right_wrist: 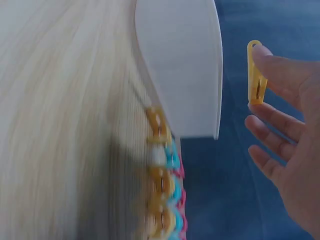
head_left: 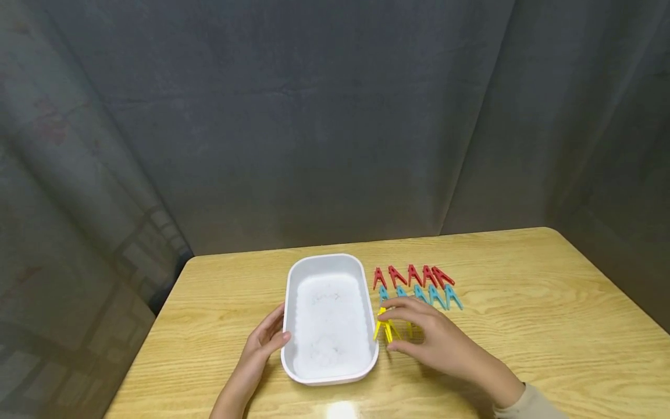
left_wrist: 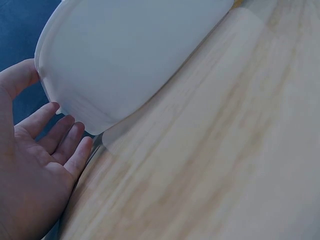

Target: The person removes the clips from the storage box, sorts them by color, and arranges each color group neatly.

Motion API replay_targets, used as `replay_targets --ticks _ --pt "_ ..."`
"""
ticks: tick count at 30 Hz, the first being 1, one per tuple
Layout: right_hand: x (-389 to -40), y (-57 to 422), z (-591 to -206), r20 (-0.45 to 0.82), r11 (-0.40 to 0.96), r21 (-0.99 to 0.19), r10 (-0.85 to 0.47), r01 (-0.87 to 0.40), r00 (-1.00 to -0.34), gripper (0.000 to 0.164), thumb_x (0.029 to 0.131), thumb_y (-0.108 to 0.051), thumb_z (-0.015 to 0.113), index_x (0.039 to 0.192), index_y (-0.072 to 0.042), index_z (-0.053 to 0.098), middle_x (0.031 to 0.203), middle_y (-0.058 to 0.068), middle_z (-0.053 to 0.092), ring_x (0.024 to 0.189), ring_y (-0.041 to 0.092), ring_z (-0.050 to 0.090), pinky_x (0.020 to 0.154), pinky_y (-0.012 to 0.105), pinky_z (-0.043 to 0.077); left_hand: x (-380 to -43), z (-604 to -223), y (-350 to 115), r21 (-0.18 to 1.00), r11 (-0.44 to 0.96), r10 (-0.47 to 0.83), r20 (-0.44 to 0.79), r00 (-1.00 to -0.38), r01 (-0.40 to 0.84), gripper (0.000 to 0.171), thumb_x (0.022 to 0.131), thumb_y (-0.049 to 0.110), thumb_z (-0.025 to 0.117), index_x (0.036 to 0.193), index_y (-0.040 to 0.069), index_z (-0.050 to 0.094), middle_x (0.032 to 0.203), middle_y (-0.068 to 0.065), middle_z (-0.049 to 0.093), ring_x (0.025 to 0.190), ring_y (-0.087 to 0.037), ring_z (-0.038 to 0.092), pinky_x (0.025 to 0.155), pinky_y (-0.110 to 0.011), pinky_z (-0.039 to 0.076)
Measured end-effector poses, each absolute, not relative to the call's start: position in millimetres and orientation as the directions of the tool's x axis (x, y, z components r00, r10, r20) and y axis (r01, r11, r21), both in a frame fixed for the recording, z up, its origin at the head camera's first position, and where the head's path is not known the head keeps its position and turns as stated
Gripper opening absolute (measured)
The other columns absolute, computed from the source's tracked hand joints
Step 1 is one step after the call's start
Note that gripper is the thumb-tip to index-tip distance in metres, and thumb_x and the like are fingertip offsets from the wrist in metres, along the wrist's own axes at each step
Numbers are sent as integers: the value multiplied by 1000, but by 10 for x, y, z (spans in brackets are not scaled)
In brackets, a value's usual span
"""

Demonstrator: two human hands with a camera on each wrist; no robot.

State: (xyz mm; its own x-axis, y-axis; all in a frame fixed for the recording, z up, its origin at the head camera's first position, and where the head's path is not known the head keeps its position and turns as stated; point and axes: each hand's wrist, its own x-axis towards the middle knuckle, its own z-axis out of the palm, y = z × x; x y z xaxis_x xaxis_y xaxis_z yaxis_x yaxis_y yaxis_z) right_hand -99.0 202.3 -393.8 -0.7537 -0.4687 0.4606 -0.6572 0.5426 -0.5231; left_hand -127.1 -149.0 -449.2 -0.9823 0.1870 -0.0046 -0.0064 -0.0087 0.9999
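Observation:
A white rectangular tray [head_left: 330, 326] stands on the wooden table. At its left side my left hand [head_left: 264, 337] holds the wall, thumb over the rim and fingers against the outside; the left wrist view shows these fingers at the tray wall [left_wrist: 100, 100]. Just off the tray's right rim, my right hand [head_left: 431, 334] pinches a yellow clothespin [right_wrist: 257, 80] between thumb and fingers, above the table. Below it, more yellow clothespins [right_wrist: 162, 182] stand in a row on the table, partly hidden by the hand in the head view.
Behind the yellow row are a row of blue clothespins [head_left: 435, 295] and a farther row of red clothespins [head_left: 413, 275], all right of the tray. A dark grey curtain [head_left: 293, 134] hangs behind the wooden table [head_left: 528, 291].

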Motion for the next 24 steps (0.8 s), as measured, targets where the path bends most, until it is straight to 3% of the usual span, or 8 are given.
replay_targets --ticks 8,15,24 --pt "-928 2360 -3956 466 612 -487 -420 -623 -778 50 73 -16 87 118 -26 69 129 -5 61 120 17 56 96 26 48 -1259 -4484 -1491 1000 -13 193 -6 -981 -9 59 94 5 60 149 1 40 151 -19 42 136 -37 38 98 -21 41" --pt "-903 2566 -3971 450 651 -473 -402 -594 -798 52 72 -12 87 118 -27 69 129 -6 61 122 14 53 100 11 37 -1256 -4481 -1495 1000 -9 191 -5 -982 -7 58 94 5 59 149 1 41 151 -19 42 136 -37 39 98 -21 41" --pt "-911 2879 -4062 428 674 -455 -407 -582 -807 54 70 -10 87 119 -25 69 127 -2 62 120 7 51 94 11 42 -1260 -4492 -1494 1000 -10 197 4 -980 2 58 94 4 58 149 0 40 150 -20 42 135 -36 39 98 -21 41"
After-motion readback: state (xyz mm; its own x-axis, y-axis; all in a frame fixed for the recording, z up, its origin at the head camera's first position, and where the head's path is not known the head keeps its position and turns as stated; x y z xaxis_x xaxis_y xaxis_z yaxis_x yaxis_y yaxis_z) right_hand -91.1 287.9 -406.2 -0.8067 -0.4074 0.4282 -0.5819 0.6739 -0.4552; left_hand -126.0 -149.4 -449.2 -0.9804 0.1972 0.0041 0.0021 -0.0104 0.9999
